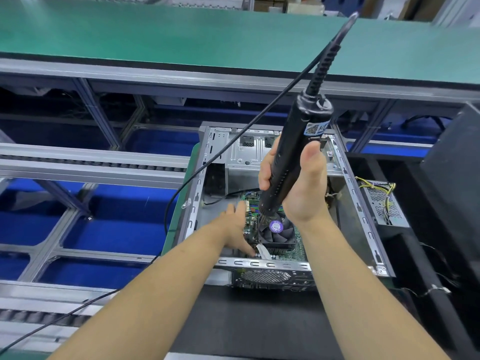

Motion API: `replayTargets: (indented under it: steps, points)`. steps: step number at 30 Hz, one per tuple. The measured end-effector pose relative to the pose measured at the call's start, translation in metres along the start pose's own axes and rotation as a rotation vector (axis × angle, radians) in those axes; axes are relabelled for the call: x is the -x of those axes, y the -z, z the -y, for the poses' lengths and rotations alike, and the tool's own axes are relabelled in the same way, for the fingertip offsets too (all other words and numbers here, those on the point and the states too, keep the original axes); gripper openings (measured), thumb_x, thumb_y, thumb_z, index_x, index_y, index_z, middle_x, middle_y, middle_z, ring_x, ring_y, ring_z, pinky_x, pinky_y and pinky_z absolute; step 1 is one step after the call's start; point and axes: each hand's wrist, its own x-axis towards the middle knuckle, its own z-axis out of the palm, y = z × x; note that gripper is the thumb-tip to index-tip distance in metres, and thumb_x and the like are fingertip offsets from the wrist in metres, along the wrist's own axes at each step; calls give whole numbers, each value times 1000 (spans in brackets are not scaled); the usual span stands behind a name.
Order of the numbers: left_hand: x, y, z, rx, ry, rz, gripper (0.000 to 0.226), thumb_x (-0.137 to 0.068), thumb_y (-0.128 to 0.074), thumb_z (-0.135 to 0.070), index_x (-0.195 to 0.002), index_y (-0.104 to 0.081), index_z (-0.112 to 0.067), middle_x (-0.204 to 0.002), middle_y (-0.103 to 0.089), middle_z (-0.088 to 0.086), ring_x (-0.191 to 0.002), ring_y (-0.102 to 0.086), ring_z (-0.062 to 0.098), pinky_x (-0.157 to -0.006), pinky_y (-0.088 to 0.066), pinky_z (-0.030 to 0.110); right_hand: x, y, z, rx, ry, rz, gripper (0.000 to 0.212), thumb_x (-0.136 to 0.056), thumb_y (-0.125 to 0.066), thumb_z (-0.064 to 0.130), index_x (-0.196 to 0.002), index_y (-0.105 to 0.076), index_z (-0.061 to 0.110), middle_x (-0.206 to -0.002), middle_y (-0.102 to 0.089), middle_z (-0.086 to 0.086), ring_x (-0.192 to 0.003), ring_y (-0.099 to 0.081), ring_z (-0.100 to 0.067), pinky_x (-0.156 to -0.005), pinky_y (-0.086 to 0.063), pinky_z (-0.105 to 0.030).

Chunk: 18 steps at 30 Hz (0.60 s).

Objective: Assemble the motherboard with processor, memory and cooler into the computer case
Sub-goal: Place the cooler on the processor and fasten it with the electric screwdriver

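Driving a board screw, by the look of it: the right hand (291, 178) has its fingers and thumb wrapped round a black electric driver (293, 157), bit down beside the cooler (276, 231). The bit tip is hidden between fan and left hand, so contact with a screw head cannot be confirmed.

Left hand (237, 229) lies flat on the board (285, 252), fingers straight and loosely spread, thumb reaching toward a white connector (262, 252). It seems to be steadying the board or the screw.

Board sits inside the case (345, 193), at the end nearest the camera. Cooler is already mounted on it. Memory not clearly made out.

Step judged: fastening the board to the case tray, late in the task.

Next move calls for the bit seated square in the screw, the driver held plumb, and the left fingers kept clear of the bit.

Orientation: case lies on its side, open face up, long axis running away from the person, rear ports near. Driver's long axis is steep, top leaning away and right, with its cord (233, 141) trailing off left.
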Motion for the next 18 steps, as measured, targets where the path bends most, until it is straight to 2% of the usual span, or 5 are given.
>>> replayTargets:
  steps: [3, 4, 6, 13, 18]
  points:
    - [0, 3, -3, -11, 17, 46, 62, -69, -86, -47, -110, -58, -11, -103, -63, 14, -101, -61, 30, -86, -53, 40, 5, -3, -2, 19, -13, 59, 84, -70, -62, 86, -85, -53, 3, -57, -56, -7, -46, -50, -22, -49, -43, -27]
    - [1, 3, -4, -16, 4, 69, 43, -73, -84, -45, -85, -59, -12, -80, -59, 10, -81, -59, 27, -72, -48, 33, 5, -4, -2, 21, -19, 69, 85, -69, -62, 86, -85, -52, 4, -57, -56, -7, -46, -50, -21, -49, -43, -27]
    - [2, 1, -4, 7, -51, 117, 39, -80, -81, -36, -64, -53, -15, -64, -49, 3, -66, -48, 21, -63, -41, 26, 3, -4, -1, 24, -25, 71, 86, -68, -62, 87, -85, -52, 4, -57, -56, -6, -46, -50, -21, -49, -43, -27]
    - [9, 3, 3, 50, -223, 212, 26, -93, -69, -26, -74, -57, -11, -70, -54, 3, -63, -44, 17, -66, -41, 27, -4, -1, -2, 25, -36, 110, 87, -69, -60, 88, -86, -50, 3, -56, -55, -8, -44, -49, -21, -50, -43, -27]
    - [6, 4, 0, 175, -123, 269, 24, -94, -66, -19, -72, -60, -11, -63, -55, 2, -60, -52, 17, -61, -46, 29, -6, -2, -5, 21, -83, 172, 87, -65, -62, 89, -86, -50, 6, -59, -55, -7, -46, -49, -21, -51, -43, -29]
